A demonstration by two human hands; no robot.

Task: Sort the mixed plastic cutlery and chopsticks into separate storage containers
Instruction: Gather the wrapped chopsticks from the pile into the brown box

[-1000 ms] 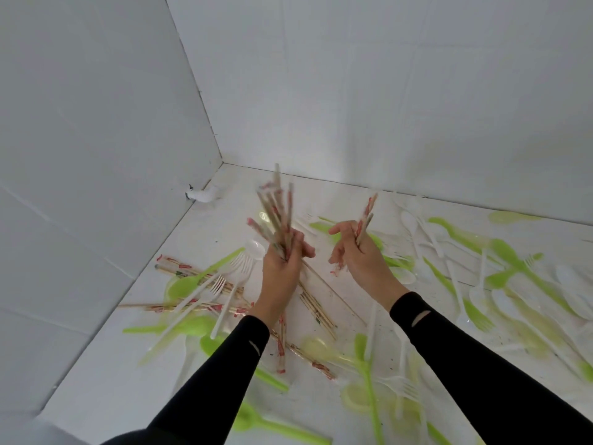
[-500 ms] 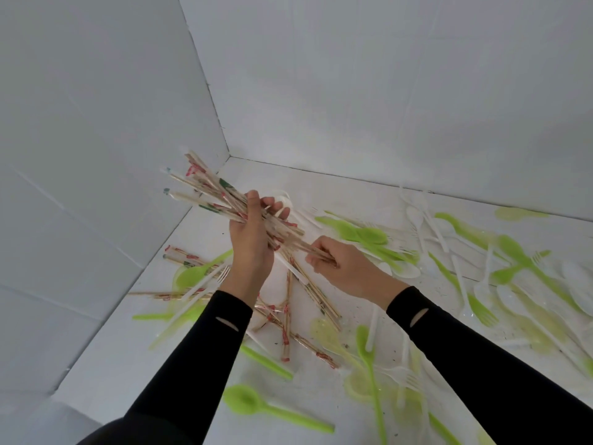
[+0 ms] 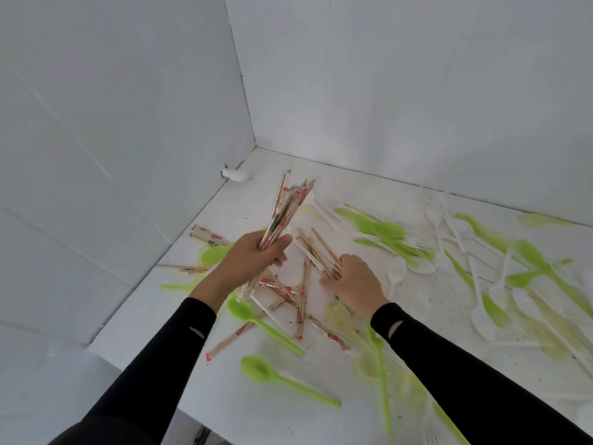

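Moved: your right hand (image 3: 356,284) leaves the bundle (image 3: 287,213) for loose chopsticks (image 3: 317,252) at centre frame, grip unclear | left hand (image 3: 253,256) clutches bundle | plastic cutlery (image 3: 279,377) unsorted; no containers visible.

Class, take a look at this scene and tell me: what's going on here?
A person is gathering chopsticks out of plastic cutlery strewn over a white surface. The left hand grips a bundle of wrapped chopsticks, held up off the surface. The right hand rests on loose chopsticks; whether it grips them is unclear. Green spoons and white spoons lie scattered. No containers show.
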